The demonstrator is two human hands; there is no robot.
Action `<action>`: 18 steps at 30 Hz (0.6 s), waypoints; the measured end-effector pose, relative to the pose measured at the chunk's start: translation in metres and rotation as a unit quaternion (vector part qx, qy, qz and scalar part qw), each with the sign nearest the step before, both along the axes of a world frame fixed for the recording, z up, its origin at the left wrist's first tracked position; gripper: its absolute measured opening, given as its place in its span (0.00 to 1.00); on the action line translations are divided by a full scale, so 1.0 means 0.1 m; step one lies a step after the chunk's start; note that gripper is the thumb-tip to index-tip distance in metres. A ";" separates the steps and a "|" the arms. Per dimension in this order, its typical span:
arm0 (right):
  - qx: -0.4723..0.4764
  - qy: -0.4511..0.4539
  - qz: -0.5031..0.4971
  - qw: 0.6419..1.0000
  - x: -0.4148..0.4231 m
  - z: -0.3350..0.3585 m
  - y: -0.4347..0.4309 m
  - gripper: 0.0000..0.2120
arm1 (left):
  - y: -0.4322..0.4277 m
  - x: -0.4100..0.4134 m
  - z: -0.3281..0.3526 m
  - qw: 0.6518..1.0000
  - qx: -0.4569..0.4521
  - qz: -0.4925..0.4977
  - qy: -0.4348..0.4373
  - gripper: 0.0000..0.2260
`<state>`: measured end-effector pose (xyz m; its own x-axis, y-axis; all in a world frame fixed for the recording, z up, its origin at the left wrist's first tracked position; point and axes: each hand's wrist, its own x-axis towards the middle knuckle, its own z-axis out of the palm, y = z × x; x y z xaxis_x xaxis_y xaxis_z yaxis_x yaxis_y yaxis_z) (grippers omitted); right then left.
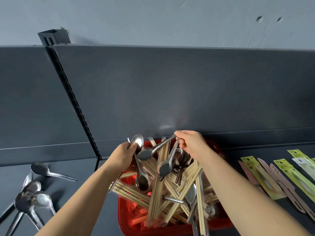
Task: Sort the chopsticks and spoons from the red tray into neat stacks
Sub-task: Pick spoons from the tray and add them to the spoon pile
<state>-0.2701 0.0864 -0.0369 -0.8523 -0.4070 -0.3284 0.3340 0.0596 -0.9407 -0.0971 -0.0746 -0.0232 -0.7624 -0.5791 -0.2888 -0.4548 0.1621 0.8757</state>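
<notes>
Both hands, left [125, 155] and right [190, 143], grip shiny steel spoons [164, 167] over pale chopsticks [156, 193] in red tray [126, 217]

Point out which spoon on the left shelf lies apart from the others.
The rearmost spoon, lying alone with nothing touching it; the other spoons overlap in a pile in front of it.

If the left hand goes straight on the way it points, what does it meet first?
Probably the two spoons that the right hand pinches by the handles: one bowl hangs just beyond the left hand, which grips its own spoons. Depth is unclear.
</notes>
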 end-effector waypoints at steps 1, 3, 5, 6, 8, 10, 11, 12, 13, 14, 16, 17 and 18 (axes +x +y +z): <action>-0.006 0.008 -0.002 1.000 -0.02 0.02 0.05 0.03 | 0.03 0.00 0.01 1.000 0.004 -0.008 0.008 0.18; -0.016 0.021 -0.012 1.000 -0.06 0.08 0.18 0.04 | 0.11 -0.02 0.03 0.999 0.001 -0.030 0.021 0.17; -0.032 0.029 -0.037 0.998 -0.08 0.13 0.33 0.03 | 0.21 -0.07 0.04 0.998 -0.012 -0.048 0.031 0.16; -0.045 0.033 -0.054 0.997 -0.09 0.15 0.41 0.03 | 0.26 -0.10 0.04 0.998 -0.002 -0.051 0.042 0.16; -0.064 0.042 -0.090 0.993 -0.10 0.17 0.58 0.02 | 0.34 -0.15 0.00 0.995 0.033 -0.065 0.067 0.14; -0.070 0.053 -0.121 0.989 -0.10 0.19 0.73 0.02 | 0.40 -0.18 -0.05 0.993 0.023 -0.092 0.070 0.14; -0.069 0.060 -0.131 0.987 -0.10 0.19 0.80 0.02 | 0.42 -0.19 -0.08 0.993 0.008 -0.102 0.065 0.15; -0.063 0.067 -0.140 0.986 -0.09 0.18 0.86 0.03 | 0.43 -0.20 -0.10 0.992 -0.013 -0.107 0.057 0.15; -0.053 0.075 -0.145 0.985 -0.07 0.18 0.92 0.03 | 0.44 -0.20 -0.11 0.992 -0.035 -0.107 0.052 0.15; -0.042 0.081 -0.149 0.985 -0.05 0.17 0.97 0.03 | 0.45 -0.21 -0.11 0.992 -0.058 -0.100 0.051 0.14; -0.032 0.090 -0.147 0.984 -0.01 0.17 1.02 0.02 | 0.45 -0.20 -0.06 0.992 -0.077 -0.071 0.071 0.13; -0.033 0.092 -0.143 0.985 0.01 0.18 1.03 0.03 | 0.44 -0.19 -0.01 0.992 -0.075 -0.056 0.089 0.13; -0.035 0.094 -0.137 0.986 0.02 0.20 1.02 0.03 | 0.42 -0.17 0.06 0.991 -0.073 -0.045 0.106 0.13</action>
<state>-0.2676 0.1881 -0.0172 -0.9765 -0.1697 -0.1330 0.1474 -0.0750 -0.9862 -0.1143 -0.0324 -0.0173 -0.8477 -0.5294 -0.0349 -0.2411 0.3258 0.9142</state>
